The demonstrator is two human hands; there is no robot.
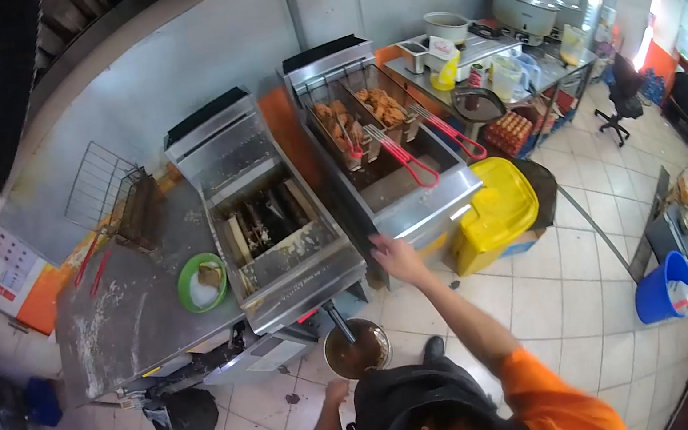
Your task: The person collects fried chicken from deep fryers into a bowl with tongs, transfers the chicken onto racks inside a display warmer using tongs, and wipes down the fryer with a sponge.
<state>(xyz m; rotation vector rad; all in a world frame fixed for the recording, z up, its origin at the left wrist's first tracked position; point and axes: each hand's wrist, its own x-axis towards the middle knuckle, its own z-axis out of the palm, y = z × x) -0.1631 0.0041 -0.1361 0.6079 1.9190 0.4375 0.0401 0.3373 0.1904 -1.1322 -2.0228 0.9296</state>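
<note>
My right hand (398, 258) reaches to the front left corner of the right-hand deep fryer (424, 211), fingers partly stretched out and nothing visible in them. Whether it touches the metal I cannot tell. Two fry baskets with red handles (408, 163) hold browned fried pieces (382, 106) on that fryer. Low beside my body hangs my left hand (334, 392), close to a round metal pot (358, 369) on the floor; its fingers are too small to read. A drain pipe (338, 320) runs from the left-hand fryer (294, 268) down into the pot, which holds brown liquid.
Left of the fryers, a metal counter (145, 323) bears a green bowl (203, 282) and an upright wire basket (131, 204). A yellow bin (496, 209) stands right of the fryers, near egg trays (516, 134). A blue bucket (662, 291) stands farther right on the tiled floor.
</note>
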